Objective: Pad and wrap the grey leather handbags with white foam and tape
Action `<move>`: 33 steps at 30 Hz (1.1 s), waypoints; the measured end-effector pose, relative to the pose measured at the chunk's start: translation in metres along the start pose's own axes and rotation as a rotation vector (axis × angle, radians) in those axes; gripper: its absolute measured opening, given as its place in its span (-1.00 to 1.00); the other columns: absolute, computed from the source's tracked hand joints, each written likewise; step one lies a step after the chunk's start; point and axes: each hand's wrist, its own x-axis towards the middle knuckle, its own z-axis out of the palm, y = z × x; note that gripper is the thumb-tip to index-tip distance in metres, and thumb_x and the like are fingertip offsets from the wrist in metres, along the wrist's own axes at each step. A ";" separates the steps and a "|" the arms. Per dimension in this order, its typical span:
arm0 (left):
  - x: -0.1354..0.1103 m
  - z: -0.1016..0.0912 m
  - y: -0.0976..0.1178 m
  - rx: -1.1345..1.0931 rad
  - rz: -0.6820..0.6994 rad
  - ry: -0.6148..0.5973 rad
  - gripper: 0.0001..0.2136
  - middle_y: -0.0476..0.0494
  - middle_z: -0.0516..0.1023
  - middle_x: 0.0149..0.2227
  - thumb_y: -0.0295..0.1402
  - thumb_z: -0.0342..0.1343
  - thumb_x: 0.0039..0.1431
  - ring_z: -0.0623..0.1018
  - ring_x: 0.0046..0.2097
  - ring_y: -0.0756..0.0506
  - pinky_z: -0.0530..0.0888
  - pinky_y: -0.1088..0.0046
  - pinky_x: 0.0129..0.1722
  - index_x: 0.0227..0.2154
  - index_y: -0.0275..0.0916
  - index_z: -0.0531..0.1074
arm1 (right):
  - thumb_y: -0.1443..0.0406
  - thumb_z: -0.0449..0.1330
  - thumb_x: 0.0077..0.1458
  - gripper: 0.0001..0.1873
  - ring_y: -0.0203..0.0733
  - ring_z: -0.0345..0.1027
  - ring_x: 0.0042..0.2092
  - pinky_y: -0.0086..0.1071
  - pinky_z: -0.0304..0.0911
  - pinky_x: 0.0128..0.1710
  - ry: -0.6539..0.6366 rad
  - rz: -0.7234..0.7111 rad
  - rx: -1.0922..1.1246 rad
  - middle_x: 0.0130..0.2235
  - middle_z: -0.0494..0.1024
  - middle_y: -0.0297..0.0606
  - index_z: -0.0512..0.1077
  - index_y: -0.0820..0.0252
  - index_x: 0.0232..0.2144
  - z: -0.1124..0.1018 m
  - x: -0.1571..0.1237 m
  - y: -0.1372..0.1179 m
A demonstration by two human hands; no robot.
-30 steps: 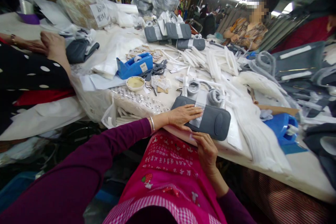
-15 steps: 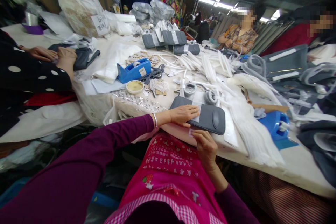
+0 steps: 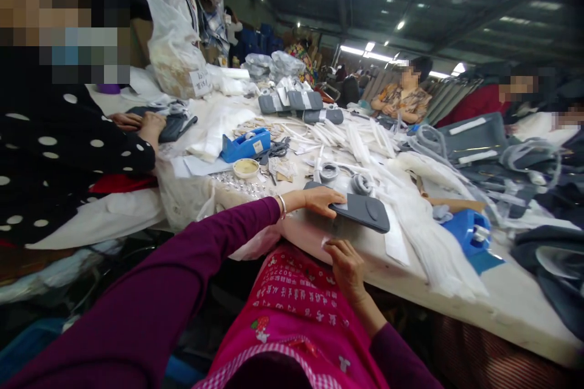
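A dark grey flat padded piece (image 3: 365, 209), with an oval patch near its right end and a pale band round its middle, lies at the table's near edge. Across its left part rests my left hand (image 3: 323, 200), fingers stretched out and flat over the band. Two rolled grey straps (image 3: 361, 183) stick out behind the piece. Just below the table edge, my right hand (image 3: 347, 262) pinches a small piece of clear tape (image 3: 325, 243) between thumb and forefinger, apart from the grey piece.
A blue tape dispenser (image 3: 246, 144) and scissors (image 3: 278, 147) lie behind a round tub (image 3: 246, 168). To the right are white strips (image 3: 424, 237) and another blue dispenser (image 3: 468, 231). At the left, a co-worker's hands (image 3: 148, 124) handle dark material.
The view has tilted up and turned a little left. My left hand has come further over the pale band. My right hand, still pinching the tape, has drawn slightly away from the grey piece.
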 end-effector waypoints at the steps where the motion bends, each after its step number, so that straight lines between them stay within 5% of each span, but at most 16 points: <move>1: 0.000 -0.001 -0.001 -0.005 0.013 -0.028 -0.54 -0.31 0.40 0.13 -0.33 0.16 0.05 0.45 0.08 -0.20 0.34 0.34 0.09 0.05 -0.34 0.37 | 0.48 0.05 0.18 -0.74 -0.19 0.38 -0.21 -0.36 0.28 -0.23 0.000 0.001 0.001 -0.29 0.53 -0.25 0.50 0.13 -0.32 0.000 0.002 -0.001; 8: 0.000 -0.001 -0.001 -0.001 0.007 -0.074 -0.47 -0.40 0.33 0.18 -0.35 0.12 0.08 0.38 0.16 -0.23 0.30 0.31 0.15 0.13 -0.43 0.28 | 0.47 0.06 0.19 -0.78 -0.22 0.37 -0.26 -0.39 0.23 -0.26 0.017 -0.010 -0.017 -0.33 0.52 -0.28 0.47 0.15 -0.36 -0.003 0.014 -0.010; 21: -0.027 0.039 0.010 0.069 0.124 0.037 -0.27 -0.56 0.02 0.31 -0.21 0.11 0.08 -0.01 0.36 -0.31 -0.01 0.14 0.33 0.22 -0.59 0.09 | 0.50 0.03 0.19 -0.72 -0.21 0.39 -0.22 -0.35 0.26 -0.22 0.021 0.031 0.070 -0.29 0.55 -0.28 0.48 0.12 -0.32 -0.009 0.021 -0.012; 33: -0.022 0.047 -0.007 -0.183 0.138 0.055 -0.41 -0.35 0.17 0.28 -0.68 -0.18 0.06 0.13 0.33 -0.04 0.09 0.36 0.32 0.22 -0.47 0.16 | 0.51 0.01 0.17 -0.70 -0.19 0.39 -0.22 -0.30 0.29 -0.22 -0.033 0.050 0.131 -0.27 0.54 -0.21 0.48 0.13 -0.27 -0.008 0.022 -0.008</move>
